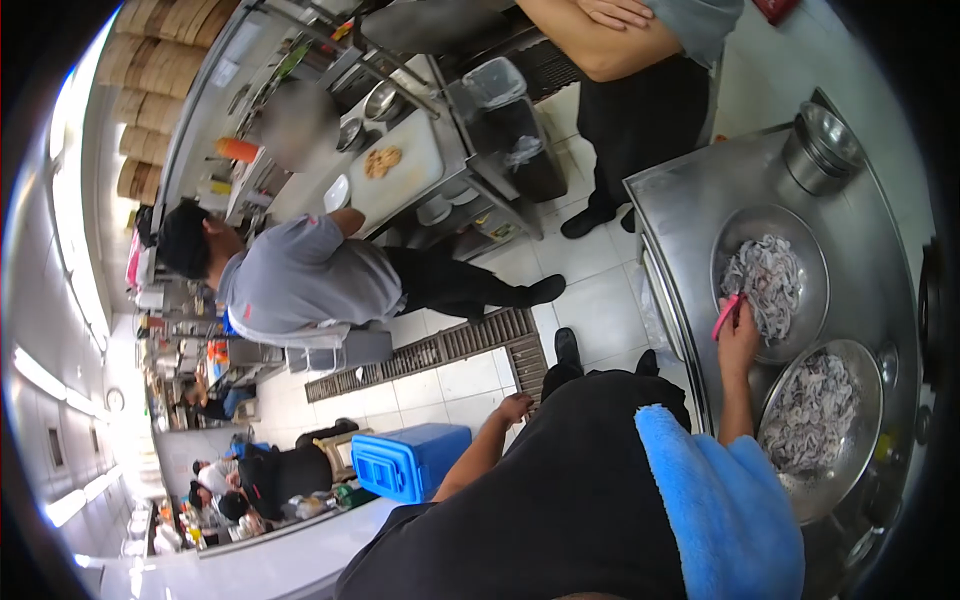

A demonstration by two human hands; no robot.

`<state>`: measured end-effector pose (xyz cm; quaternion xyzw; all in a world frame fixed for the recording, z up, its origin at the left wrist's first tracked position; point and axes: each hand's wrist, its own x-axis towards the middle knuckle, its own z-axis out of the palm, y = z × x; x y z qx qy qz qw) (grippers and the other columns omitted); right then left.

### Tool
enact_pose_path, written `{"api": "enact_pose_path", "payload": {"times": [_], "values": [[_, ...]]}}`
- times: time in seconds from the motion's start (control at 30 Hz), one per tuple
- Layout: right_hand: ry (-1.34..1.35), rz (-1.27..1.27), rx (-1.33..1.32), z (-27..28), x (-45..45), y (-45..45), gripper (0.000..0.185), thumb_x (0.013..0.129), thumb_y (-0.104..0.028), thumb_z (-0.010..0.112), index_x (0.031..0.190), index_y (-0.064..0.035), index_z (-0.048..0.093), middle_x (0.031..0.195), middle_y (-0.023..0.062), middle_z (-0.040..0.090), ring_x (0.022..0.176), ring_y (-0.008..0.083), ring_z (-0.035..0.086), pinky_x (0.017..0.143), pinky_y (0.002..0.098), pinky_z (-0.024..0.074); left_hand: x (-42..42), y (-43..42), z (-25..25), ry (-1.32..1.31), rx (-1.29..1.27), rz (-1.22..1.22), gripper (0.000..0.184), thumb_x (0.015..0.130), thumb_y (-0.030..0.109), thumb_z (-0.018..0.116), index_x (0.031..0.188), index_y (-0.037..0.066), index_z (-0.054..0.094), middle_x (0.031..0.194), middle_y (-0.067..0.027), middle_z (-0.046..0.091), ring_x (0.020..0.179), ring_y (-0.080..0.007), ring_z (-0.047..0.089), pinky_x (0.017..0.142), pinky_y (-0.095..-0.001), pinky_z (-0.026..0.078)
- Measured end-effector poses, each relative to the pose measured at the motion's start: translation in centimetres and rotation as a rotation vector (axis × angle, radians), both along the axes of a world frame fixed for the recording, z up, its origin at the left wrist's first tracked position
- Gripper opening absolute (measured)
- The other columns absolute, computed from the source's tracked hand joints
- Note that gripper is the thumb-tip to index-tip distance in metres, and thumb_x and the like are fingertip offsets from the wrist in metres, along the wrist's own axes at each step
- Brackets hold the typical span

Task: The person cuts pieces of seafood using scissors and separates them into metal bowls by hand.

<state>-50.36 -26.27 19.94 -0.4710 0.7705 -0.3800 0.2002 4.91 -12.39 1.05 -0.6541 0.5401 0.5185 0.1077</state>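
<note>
My right hand (738,335) grips scissors with pink-red handles (727,318) at the near rim of a metal bowl (817,290). In that bowl lies a heap of wet, greyish-white strips (778,280), perhaps squid or tripe; the scissor blades are hard to make out against them. A second metal bowl (868,385), beside my right forearm, holds a larger heap of similar pieces (815,415). My left hand (515,408) hangs beside my body over the floor, fingers loosely bent and holding nothing. A blue towel (710,490) hangs over my right side.
The bowls stand on a steel worktable (690,180), with stacked metal pots (822,150) at its far end. One person (645,110) stands beyond with folded arms; another (310,270) works at a counter. A blue cooler box (412,462) sits left, near a floor drain grate (430,350).
</note>
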Motion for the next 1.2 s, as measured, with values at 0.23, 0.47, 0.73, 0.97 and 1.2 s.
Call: {"api": "enact_pose_path", "payload": {"times": [0.23, 0.47, 0.73, 0.97, 1.2], "values": [[0.083, -0.082, -0.114, 1.1, 1.5, 0.3, 0.027, 0.093, -0.026, 0.07, 0.107, -0.0033, 0.064, 0.092, 0.0234, 0.068, 0.089, 0.044, 0.066, 0.075, 0.0514, 0.0497, 2.1, -3.2, 1.1, 0.023, 0.139, -0.087, 0.048, 0.088, 0.035, 0.065, 0.13, 0.011, 0.065, 0.121, -0.018, 0.07, 0.113, -0.036, 0.066, 0.092, -0.0424, 0.054], [-0.025, -0.198, -0.221, -1.2, 2.6, 0.4, 0.029, 0.094, -0.02, 0.065, 0.116, -0.0021, 0.063, 0.102, 0.0243, 0.07, 0.095, 0.0447, 0.067, 0.082, 0.0508, 0.0517, 7.5, -13.3, -0.9, 0.241, -0.246, -0.72, 0.052, 0.08, 0.035, 0.072, 0.125, 0.01, 0.065, 0.118, -0.0189, 0.069, 0.11, -0.0387, 0.066, 0.093, -0.045, 0.053], [-0.353, -0.311, -0.595, 2.5, 2.1, 0.2, 0.023, 0.103, -0.01, 0.058, 0.123, -0.0005, 0.065, 0.113, 0.0111, 0.072, 0.104, 0.0187, 0.07, 0.083, 0.0314, 0.0541, 6.2, -21.8, 1.5, 0.136, -0.134, -0.059, 0.038, 0.09, 0.036, 0.068, 0.116, 0.009, 0.067, 0.099, -0.0097, 0.07, 0.089, -0.0228, 0.069, 0.071, -0.0392, 0.057], [0.19, -0.456, -1.006, 25.4, -10.4, 1.9, 0.021, 0.1, -0.009, 0.063, 0.12, -0.0044, 0.068, 0.115, 0.0082, 0.072, 0.099, 0.0146, 0.068, 0.086, 0.031, 0.0544, 4.1, -18.8, -0.2, 0.061, -0.015, -0.208, 0.04, 0.095, 0.039, 0.063, 0.115, 0.005, 0.068, 0.094, -0.0072, 0.066, 0.082, -0.0196, 0.064, 0.074, -0.0376, 0.054], [0.489, -0.496, -0.95, 43.0, -26.7, 5.6, 0.041, 0.104, -0.041, 0.059, 0.132, -0.0122, 0.068, 0.097, 0.0036, 0.073, 0.088, 0.0086, 0.062, 0.08, 0.0296, 0.051, 2.0, -9.9, 0.2, -0.099, -0.047, -0.509, 0.04, 0.096, 0.038, 0.06, 0.118, 0.006, 0.068, 0.104, -0.0097, 0.066, 0.093, -0.0227, 0.062, 0.083, -0.0384, 0.052]]}}
